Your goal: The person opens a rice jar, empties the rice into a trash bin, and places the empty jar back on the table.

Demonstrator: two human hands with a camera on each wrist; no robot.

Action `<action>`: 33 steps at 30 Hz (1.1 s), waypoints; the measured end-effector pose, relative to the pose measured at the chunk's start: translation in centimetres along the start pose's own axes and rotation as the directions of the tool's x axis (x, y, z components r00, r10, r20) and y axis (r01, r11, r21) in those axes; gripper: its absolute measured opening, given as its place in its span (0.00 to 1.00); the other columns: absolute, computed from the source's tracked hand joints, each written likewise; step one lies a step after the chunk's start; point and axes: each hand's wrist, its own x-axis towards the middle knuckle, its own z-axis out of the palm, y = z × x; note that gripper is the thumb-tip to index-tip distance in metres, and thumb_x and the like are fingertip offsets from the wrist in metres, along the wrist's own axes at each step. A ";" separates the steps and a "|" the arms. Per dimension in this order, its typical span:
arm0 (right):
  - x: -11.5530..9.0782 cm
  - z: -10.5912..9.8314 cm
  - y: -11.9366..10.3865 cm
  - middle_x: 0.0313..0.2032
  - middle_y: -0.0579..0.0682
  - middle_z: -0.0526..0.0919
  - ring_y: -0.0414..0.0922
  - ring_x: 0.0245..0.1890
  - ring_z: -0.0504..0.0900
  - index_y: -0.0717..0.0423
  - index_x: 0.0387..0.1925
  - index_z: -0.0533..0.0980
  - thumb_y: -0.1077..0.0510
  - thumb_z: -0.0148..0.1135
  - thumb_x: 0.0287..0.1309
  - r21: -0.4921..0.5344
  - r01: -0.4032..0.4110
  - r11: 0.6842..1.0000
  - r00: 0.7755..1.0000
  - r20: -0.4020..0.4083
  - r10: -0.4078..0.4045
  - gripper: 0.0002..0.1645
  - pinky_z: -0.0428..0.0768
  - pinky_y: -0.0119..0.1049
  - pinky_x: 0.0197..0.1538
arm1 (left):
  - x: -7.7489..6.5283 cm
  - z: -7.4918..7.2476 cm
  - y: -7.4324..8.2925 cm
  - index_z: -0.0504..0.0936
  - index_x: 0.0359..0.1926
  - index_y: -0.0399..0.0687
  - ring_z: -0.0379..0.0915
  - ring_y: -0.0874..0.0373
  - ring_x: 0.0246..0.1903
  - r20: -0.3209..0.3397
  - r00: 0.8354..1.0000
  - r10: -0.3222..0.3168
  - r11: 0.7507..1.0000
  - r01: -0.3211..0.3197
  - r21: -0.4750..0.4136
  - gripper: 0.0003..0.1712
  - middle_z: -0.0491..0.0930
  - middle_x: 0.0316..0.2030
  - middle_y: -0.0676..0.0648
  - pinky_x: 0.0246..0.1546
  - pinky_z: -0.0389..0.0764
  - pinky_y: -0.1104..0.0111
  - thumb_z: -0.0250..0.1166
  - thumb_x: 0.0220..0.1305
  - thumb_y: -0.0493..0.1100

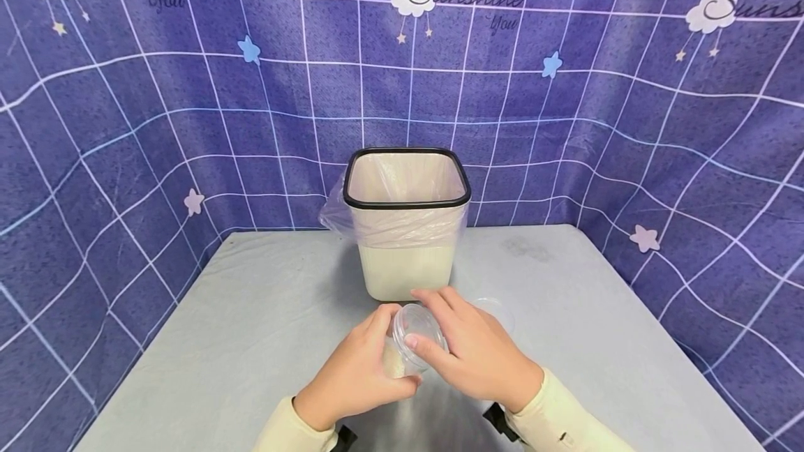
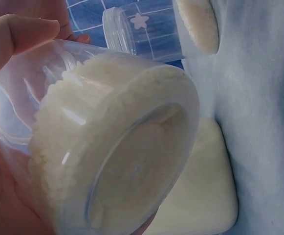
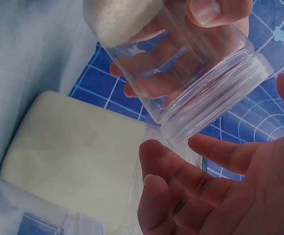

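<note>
Blue-purple checked cloth (image 1: 283,33) hangs behind and beside a pale grey table (image 1: 207,340). Between the two hands, near the table's front, a clear jar (image 2: 112,142) partly filled with white grains (image 2: 73,112) is held tilted, its long axis slanting from the left hand up toward the right. The left hand (image 1: 361,368) grips the jar's side; the right hand (image 1: 474,351) is nearer its clear top (image 3: 217,98), thumb and fingers loosely spread around it, though whether they touch I cannot tell. A second clear jar (image 2: 156,34), grains in its base, stands just beyond the right hand, which partly hides it. Straight ahead, close past the fingertips, a cream bin (image 1: 408,270) lined with a plastic bag (image 1: 408,229) blocks the way forward.
</note>
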 end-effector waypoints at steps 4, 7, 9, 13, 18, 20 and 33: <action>0.0 0.1 -0.1 0.54 0.38 0.79 0.35 0.44 0.80 0.37 0.70 0.70 0.31 0.54 0.70 -0.005 -0.009 1.000 1.000 0.003 0.009 0.33 0.82 0.39 0.44 | 0.0 0.0 0.0 0.70 0.63 0.54 0.76 0.70 0.43 -0.001 1.000 -0.001 1.000 0.001 0.002 0.49 0.79 0.49 0.60 0.46 0.80 0.70 0.82 0.38 0.51; 0.0 0.1 -0.1 0.54 0.38 0.79 0.35 0.44 0.80 0.37 0.70 0.70 0.31 0.54 0.70 -0.010 -0.010 1.000 1.000 0.007 0.010 0.33 0.82 0.39 0.44 | 0.0 0.0 0.0 0.71 0.63 0.54 0.76 0.70 0.42 -0.002 1.000 0.006 1.000 -0.006 0.004 0.48 0.79 0.48 0.60 0.46 0.80 0.70 0.82 0.38 0.51; 0.1 0.1 -0.2 0.54 0.38 0.79 0.34 0.44 0.80 0.37 0.70 0.70 0.31 0.54 0.70 -0.015 -0.010 1.000 1.000 0.010 0.010 0.33 0.82 0.38 0.44 | 0.0 0.0 0.0 0.71 0.63 0.54 0.75 0.70 0.42 -0.003 1.000 0.013 1.000 -0.013 0.006 0.48 0.78 0.48 0.61 0.46 0.80 0.70 0.82 0.38 0.51; 0.2 0.2 -0.3 0.53 0.39 0.79 0.35 0.43 0.80 0.37 0.70 0.70 0.30 0.54 0.70 -0.021 -0.012 1.000 1.000 0.011 0.012 0.33 0.82 0.38 0.44 | 0.0 0.0 0.1 0.71 0.63 0.53 0.75 0.70 0.42 0.002 1.000 0.015 1.000 -0.015 0.005 0.48 0.78 0.48 0.61 0.46 0.81 0.70 0.81 0.38 0.51; 0.2 0.3 -0.4 0.52 0.39 0.80 0.35 0.42 0.81 0.38 0.70 0.70 0.30 0.53 0.70 -0.024 -0.009 1.000 1.000 0.010 0.009 0.34 0.82 0.38 0.43 | 0.0 -0.1 0.1 0.70 0.63 0.54 0.75 0.70 0.44 0.014 1.000 0.004 1.000 -0.004 -0.003 0.48 0.79 0.49 0.60 0.48 0.80 0.70 0.81 0.39 0.51; 0.2 0.3 -0.5 0.52 0.40 0.80 0.35 0.42 0.80 0.38 0.70 0.70 0.30 0.53 0.70 -0.023 -0.009 1.000 1.000 0.010 0.009 0.34 0.82 0.38 0.43 | 0.0 -0.1 0.1 0.70 0.64 0.54 0.76 0.70 0.44 0.018 1.000 0.005 1.000 -0.005 -0.009 0.47 0.79 0.50 0.59 0.48 0.81 0.69 0.81 0.40 0.51; 0.3 0.7 -0.8 0.52 0.38 0.79 0.35 0.43 0.81 0.37 0.70 0.70 0.27 0.48 0.71 -0.042 -0.045 0.998 0.999 0.027 0.046 0.35 0.82 0.38 0.43 | 0.0 0.0 0.2 0.71 0.63 0.52 0.76 0.69 0.44 0.016 1.000 0.023 1.000 -0.022 -0.014 0.45 0.80 0.50 0.56 0.48 0.81 0.68 0.80 0.41 0.49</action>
